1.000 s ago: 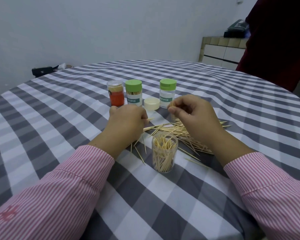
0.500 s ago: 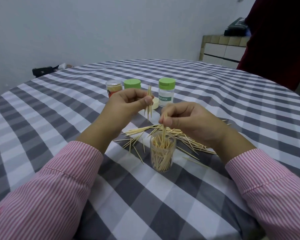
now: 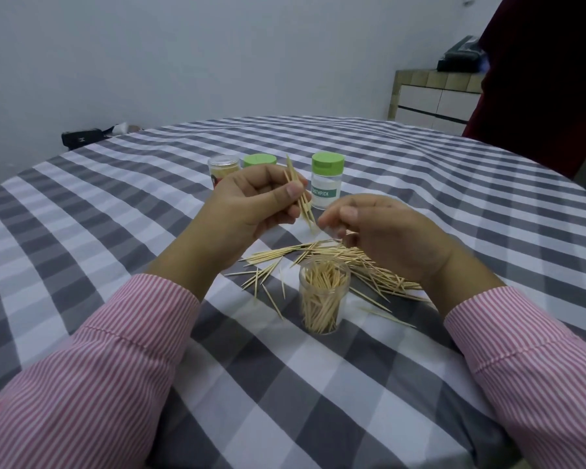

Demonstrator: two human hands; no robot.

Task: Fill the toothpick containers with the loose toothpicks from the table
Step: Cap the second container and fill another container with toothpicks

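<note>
An open clear jar (image 3: 323,296) stands on the checked table (image 3: 115,204), partly filled with upright toothpicks. Loose toothpicks (image 3: 318,253) lie scattered at its 12 o'clock. The left hand (image 3: 251,204) pinches a small bundle (image 3: 300,194). The right hand (image 3: 379,231) hovers with curled fingers; whether it holds anything I cannot tell. Two green-capped jars (image 3: 327,181) and a clear-lidded one (image 3: 222,165) stand at 12 o'clock, closed.

Left hand (image 3: 251,204) pinching toothpicks (image 3: 300,194), right hand (image 3: 386,231) beside, open jar (image 3: 323,296) below
</note>
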